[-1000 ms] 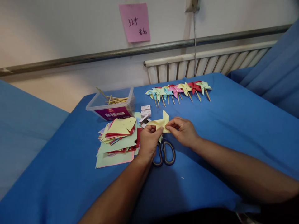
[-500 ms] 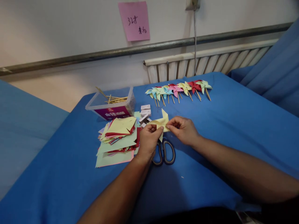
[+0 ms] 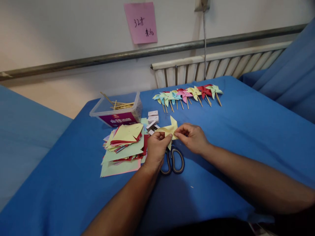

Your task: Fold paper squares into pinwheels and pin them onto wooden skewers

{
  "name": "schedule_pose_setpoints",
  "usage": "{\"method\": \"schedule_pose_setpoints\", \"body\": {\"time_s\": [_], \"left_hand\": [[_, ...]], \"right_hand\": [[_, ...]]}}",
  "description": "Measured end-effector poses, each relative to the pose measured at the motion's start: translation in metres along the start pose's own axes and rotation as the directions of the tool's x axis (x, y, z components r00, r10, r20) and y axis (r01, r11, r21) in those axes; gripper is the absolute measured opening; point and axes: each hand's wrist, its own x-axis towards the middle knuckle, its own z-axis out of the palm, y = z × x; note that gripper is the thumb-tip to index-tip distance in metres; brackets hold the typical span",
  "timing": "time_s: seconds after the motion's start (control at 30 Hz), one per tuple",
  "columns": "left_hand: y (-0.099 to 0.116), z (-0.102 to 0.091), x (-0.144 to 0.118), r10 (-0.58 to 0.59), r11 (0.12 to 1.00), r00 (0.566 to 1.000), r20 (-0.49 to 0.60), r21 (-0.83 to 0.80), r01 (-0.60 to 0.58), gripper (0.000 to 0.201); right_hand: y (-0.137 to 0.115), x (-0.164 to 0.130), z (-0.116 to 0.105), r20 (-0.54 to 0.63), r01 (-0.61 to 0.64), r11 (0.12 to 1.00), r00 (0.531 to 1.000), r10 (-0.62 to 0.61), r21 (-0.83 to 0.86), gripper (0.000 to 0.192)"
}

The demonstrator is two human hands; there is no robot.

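A yellow paper pinwheel [image 3: 174,123] with folded blades is held over the table between my two hands. My left hand [image 3: 157,146] is closed on its left side, the thumb pressed near the centre. From the right, my right hand [image 3: 192,137] pinches the paper close to the middle; whether a pin is between those fingertips cannot be made out. Beneath the pinwheel lie scissors [image 3: 182,164] with dark handles toward me, their blades hidden by the paper and my left hand. Just beyond my left hand is a small opened box [image 3: 152,126].
Stacked coloured paper sheets [image 3: 128,134] lie at the left. Behind them stands a clear plastic tub [image 3: 118,118] of wooden sticks. Small white boxes [image 3: 153,117] sit beside it. Several finished pinwheels on sticks [image 3: 185,95] line the back of the blue-covered table [image 3: 233,131], near a radiator [image 3: 221,62].
Almost nothing differs. Both hands keep their hold on the yellow pinwheel, and my right fingertips have shifted very slightly at its centre.
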Motion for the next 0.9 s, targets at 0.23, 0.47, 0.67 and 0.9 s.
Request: {"method": "schedule_pose_setpoints", "body": {"time_s": [0.23, 0.47, 0.67, 0.9], "left_hand": [[0.0007, -0.0001, -0.0004, 0.026, 0.999, 1.0, -0.007, 0.038, -0.026, 0.023], [0.0027, 0.0012, -0.0019, 0.026, 1.0, 0.999, -0.019, 0.018, -0.026, 0.023], [0.0064, 0.0027, -0.004, 0.022, 1.0, 1.0, -0.005, 0.013, -0.022, 0.02], [0.005, 0.002, -0.0019, 0.076, 0.995, 0.997, -0.006, 0.065, -0.076, 0.02]], "right_hand": [[0.0012, -0.0007, 0.0006, 0.0, -0.005, 1.0, 1.0, 0.005, 0.01, 0.009], [-0.0006, -0.0001, -0.001, 0.007, 0.004, 1.0, 1.0, -0.004, 0.006, 0.008], [0.0003, -0.0003, -0.0011, 0.005, 0.03, 1.0, 1.0, -0.03, -0.001, 0.008], [0.0007, -0.0007, 0.0003, -0.004, 0.019, 1.0, 1.0, -0.02, -0.012, 0.008]]}}
